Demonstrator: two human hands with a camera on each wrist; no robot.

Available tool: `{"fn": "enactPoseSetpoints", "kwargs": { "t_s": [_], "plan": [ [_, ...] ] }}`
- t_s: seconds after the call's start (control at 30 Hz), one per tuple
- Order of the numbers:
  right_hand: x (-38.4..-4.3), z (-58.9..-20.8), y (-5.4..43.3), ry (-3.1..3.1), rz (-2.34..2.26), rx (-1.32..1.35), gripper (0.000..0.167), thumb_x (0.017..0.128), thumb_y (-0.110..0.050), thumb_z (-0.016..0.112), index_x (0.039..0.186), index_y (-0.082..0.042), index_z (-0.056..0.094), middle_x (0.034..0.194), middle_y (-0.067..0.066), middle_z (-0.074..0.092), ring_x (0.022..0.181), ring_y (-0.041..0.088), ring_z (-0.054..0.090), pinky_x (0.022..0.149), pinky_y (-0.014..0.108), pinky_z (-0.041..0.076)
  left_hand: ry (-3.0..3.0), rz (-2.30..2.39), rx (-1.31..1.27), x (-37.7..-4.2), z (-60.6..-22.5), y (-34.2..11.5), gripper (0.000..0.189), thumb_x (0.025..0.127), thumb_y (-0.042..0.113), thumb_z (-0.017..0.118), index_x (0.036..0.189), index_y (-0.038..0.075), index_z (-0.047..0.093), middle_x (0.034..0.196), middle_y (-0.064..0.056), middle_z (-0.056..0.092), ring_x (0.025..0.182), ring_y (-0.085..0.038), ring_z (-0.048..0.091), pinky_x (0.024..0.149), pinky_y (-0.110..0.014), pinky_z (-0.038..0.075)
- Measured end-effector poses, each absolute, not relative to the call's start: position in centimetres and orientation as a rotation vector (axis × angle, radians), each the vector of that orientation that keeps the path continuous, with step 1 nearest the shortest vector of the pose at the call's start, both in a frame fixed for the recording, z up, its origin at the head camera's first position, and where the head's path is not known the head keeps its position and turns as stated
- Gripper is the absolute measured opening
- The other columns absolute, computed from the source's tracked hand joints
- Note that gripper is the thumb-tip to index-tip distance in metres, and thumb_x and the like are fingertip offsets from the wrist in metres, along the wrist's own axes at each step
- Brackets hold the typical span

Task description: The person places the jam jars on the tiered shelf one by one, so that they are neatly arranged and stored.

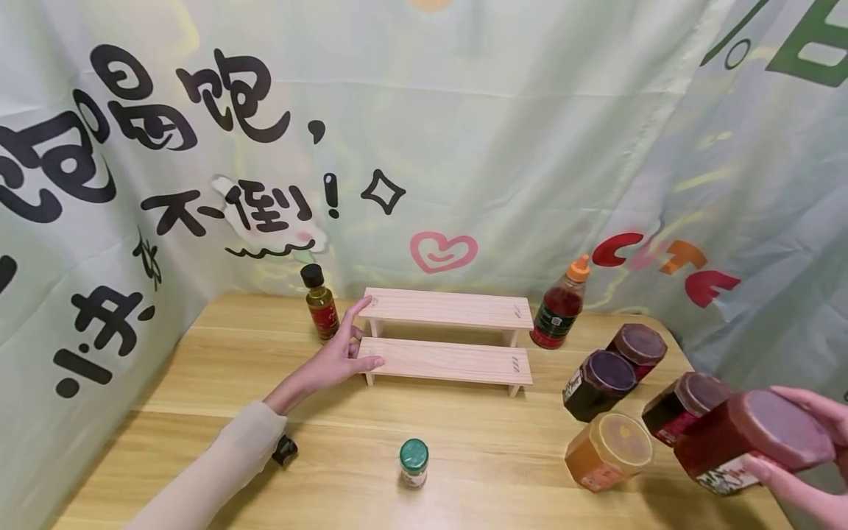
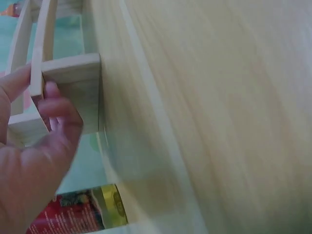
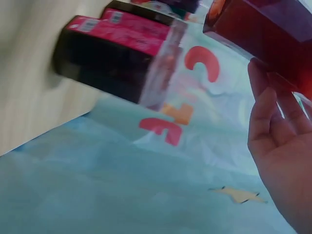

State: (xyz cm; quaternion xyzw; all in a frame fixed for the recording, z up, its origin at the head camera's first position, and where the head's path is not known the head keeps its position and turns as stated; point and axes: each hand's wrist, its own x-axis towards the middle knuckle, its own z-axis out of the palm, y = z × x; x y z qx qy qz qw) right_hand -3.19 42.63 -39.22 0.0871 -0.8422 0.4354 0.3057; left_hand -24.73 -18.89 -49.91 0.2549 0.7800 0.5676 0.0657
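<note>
At the left end of a pale two-tier wooden rack [image 1: 450, 361], my left hand [image 1: 331, 359] has its thumb on the lower board and a finger at the upper one. The left wrist view shows the thumb and curled fingers pinching a board's end [image 2: 36, 83]. My right hand [image 1: 811, 503] grips an octagonal jar of dark red contents [image 1: 712, 445], tilted and raised above the table at the right. From the right wrist, fingers [image 3: 263, 112] hold that jar from below; its far side is cut off by the frame.
A dark-capped oil bottle [image 1: 322, 309] stands left of the rack, an orange-tipped sauce bottle [image 1: 559, 309] right of it. Several octagonal jars, including an amber one [image 1: 606, 453], stand at right. A green-capped shaker [image 1: 414, 460] is in front; a black object [image 1: 285, 449] lies by the left sleeve.
</note>
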Motion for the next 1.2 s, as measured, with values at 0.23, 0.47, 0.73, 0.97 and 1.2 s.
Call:
{"fn": "enactPoseSetpoints", "kwargs": {
  "t_s": [0.23, 0.47, 0.73, 0.97, 1.2],
  "plan": [
    [-4.7, -36.5, 40.3, -2.234, 1.118, 0.175, 0.104, 0.054, 0.039, 0.075, 0.149, -0.001, 0.061, 0.116, -0.011, 0.070, 0.093, -0.003, 0.066, 0.084, 0.004, 0.048, 2.337, 1.763, 0.774, -26.3, -52.4, -19.5, 0.116, 0.094, 0.028, 0.091, 0.174, 0.045, 0.010, 0.113, -0.018, 0.047, 0.062, -0.012, 0.037, 0.052, -0.025, 0.040],
    [-6.4, -33.9, 37.8, -2.333, 1.060, 0.186, 0.097, 0.066, 0.026, 0.089, 0.152, -0.010, 0.059, 0.124, -0.013, 0.063, 0.096, -0.003, 0.062, 0.079, 0.003, 0.046, 2.358, 1.773, 0.857, -24.5, -50.1, -18.6, 0.110, 0.098, 0.025, 0.087, 0.176, 0.035, 0.009, 0.113, -0.020, 0.045, 0.064, -0.013, 0.035, 0.053, -0.026, 0.038],
    [-9.0, -31.8, 34.1, -2.509, 1.047, 0.136, 0.091, 0.083, -0.008, 0.097, 0.160, -0.025, 0.052, 0.134, -0.006, 0.054, 0.103, 0.006, 0.056, 0.071, 0.009, 0.049, 2.421, 1.686, 0.645, -23.0, -48.2, -18.3, 0.112, 0.099, 0.016, 0.085, 0.175, 0.041, 0.007, 0.114, -0.019, 0.045, 0.067, -0.014, 0.035, 0.057, -0.023, 0.039],
    [-11.6, -31.5, 30.8, -2.517, 1.082, 0.247, 0.085, 0.086, -0.013, 0.096, 0.158, -0.025, 0.054, 0.131, -0.001, 0.059, 0.101, 0.010, 0.061, 0.074, 0.012, 0.050, 2.421, 1.671, 0.629, -23.0, -47.7, -18.3, 0.113, 0.099, 0.011, 0.084, 0.176, 0.033, 0.005, 0.107, -0.017, 0.045, 0.069, -0.017, 0.036, 0.057, -0.024, 0.037],
    [-14.0, -31.6, 26.7, -2.500, 1.145, 0.388, 0.082, 0.088, -0.017, 0.096, 0.157, -0.031, 0.054, 0.128, -0.003, 0.063, 0.098, 0.015, 0.065, 0.074, 0.017, 0.055, 2.436, 1.642, 0.626, -23.3, -47.7, -17.8, 0.114, 0.098, 0.011, 0.085, 0.176, 0.035, 0.006, 0.104, -0.016, 0.045, 0.071, -0.017, 0.036, 0.058, -0.025, 0.038]
  ]
}}
